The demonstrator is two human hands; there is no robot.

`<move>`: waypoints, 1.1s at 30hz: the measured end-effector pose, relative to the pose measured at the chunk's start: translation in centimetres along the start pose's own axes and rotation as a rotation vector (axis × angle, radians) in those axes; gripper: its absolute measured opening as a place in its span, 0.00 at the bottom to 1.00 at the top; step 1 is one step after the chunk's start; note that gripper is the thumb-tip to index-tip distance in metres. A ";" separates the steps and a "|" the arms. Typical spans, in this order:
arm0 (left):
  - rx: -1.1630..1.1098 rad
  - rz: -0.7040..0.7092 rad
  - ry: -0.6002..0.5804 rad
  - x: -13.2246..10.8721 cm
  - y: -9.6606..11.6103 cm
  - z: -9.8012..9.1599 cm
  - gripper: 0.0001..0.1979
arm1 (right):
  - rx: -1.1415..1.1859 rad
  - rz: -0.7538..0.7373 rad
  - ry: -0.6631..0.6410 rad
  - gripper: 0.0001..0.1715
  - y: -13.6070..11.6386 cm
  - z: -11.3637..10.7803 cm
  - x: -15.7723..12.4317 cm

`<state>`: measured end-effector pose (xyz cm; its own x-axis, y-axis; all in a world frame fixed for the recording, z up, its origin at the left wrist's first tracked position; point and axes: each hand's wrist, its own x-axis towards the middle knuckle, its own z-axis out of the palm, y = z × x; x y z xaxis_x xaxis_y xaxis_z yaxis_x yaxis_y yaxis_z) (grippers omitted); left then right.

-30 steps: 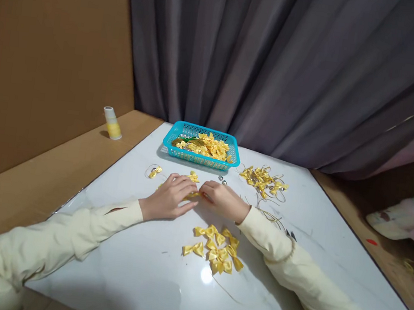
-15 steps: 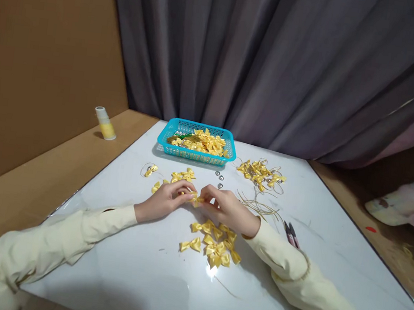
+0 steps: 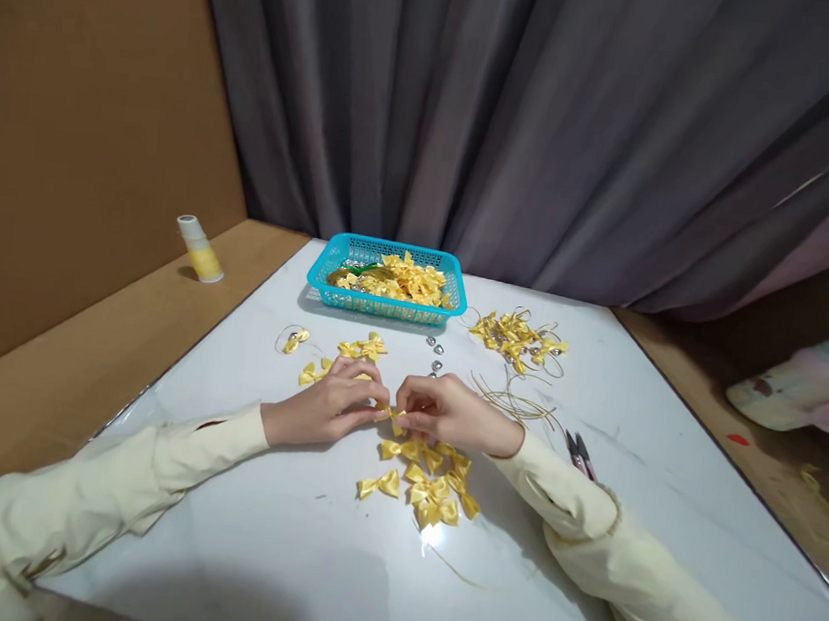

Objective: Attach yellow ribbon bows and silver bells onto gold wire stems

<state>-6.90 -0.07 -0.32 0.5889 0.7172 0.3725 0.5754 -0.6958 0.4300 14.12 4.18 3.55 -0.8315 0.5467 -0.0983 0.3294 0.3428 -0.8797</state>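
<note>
Between my two hands is a small yellow ribbon bow point(image 3: 392, 416), pinched from both sides. The fingertips of my left hand point(image 3: 332, 401) are closed on its left end. My right hand point(image 3: 451, 414) has thumb and forefinger pressed together at its right end, and its other fingers are curled. Just below the hands lies a loose group of yellow bows point(image 3: 430, 489). More yellow bows point(image 3: 363, 347) lie beyond my left hand, partly hidden by it. Several small silver beads point(image 3: 439, 350) sit on the table beyond my right hand.
A blue basket point(image 3: 384, 311) of bows stands at the back of the white table point(image 3: 220, 539). Right of it lie bows with cords point(image 3: 517, 338), loose gold cords point(image 3: 520, 406) and dark-tipped snips point(image 3: 579, 454). One corded bow point(image 3: 296, 340) lies left. A yellow-white bottle point(image 3: 201, 250) stands far left.
Both hands have come slightly nearer with the bow still pinched between them, and more of the bow shows now. The whole view has shifted a little.
</note>
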 end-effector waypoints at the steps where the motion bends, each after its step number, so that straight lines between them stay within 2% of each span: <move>1: -0.006 0.002 -0.009 0.0 0.1 0.0 0.06 | 0.002 0.000 -0.005 0.05 0.1 0.0 0.0; 11: -0.101 -0.015 -0.091 0.3 0.2 -0.3 0.07 | -0.003 -0.024 -0.013 0.06 -0.1 -0.1 0.0; 16: -0.152 0.009 -0.099 0.3 0.3 -0.2 0.09 | -0.240 -0.135 -0.014 0.02 -0.4 -0.2 -0.1; 20: -0.228 0.009 -0.108 0.5 0.6 -0.6 0.10 | -0.346 -0.198 -0.016 0.08 -0.6 -0.3 -0.1; 22: -0.285 0.018 -0.115 0.5 0.6 -0.9 0.10 | -0.254 -0.154 -0.041 0.09 -0.7 -0.5 -0.2; 28: -0.489 0.001 -0.184 0.8 0.4 -1.8 0.10 | 0.278 0.036 -0.148 0.14 -0.3 -1.0 -0.2; 33: -0.526 -0.131 -0.175 1.0 0.7 -1.6 0.12 | 0.334 0.046 -0.152 0.16 0.2 -1.5 0.0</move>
<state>-6.76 0.22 1.68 0.6428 0.7478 0.1660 0.3158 -0.4562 0.8320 14.88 5.36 4.07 -0.8845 0.4271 -0.1875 0.2249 0.0382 -0.9736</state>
